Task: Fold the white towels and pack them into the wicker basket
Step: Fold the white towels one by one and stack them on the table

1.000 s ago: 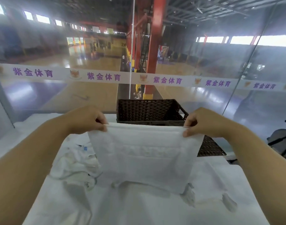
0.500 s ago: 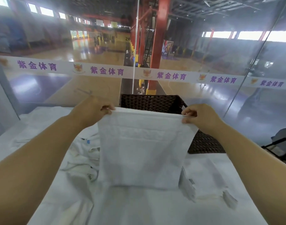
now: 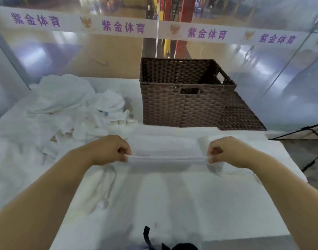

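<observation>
A white towel (image 3: 165, 150) lies stretched across the white-covered table (image 3: 172, 204), its near edge held up a little. My left hand (image 3: 109, 150) pinches the towel's left corner and my right hand (image 3: 226, 151) pinches its right corner. Just behind the towel stands the dark brown wicker basket (image 3: 181, 105), its inside showing no towels from here. A heap of crumpled white towels (image 3: 77, 107) lies to the left of the basket.
The basket's woven lid (image 3: 239, 116) lies flat against its right side. A glass wall with a printed white band (image 3: 154, 29) runs behind the table. A black tripod leg (image 3: 309, 132) stands off the table's right edge. A black strap (image 3: 147, 237) hangs at the bottom.
Both hands have brought the towel down from hanging in front of the basket to lying low over the table. The camera has tilted downward.
</observation>
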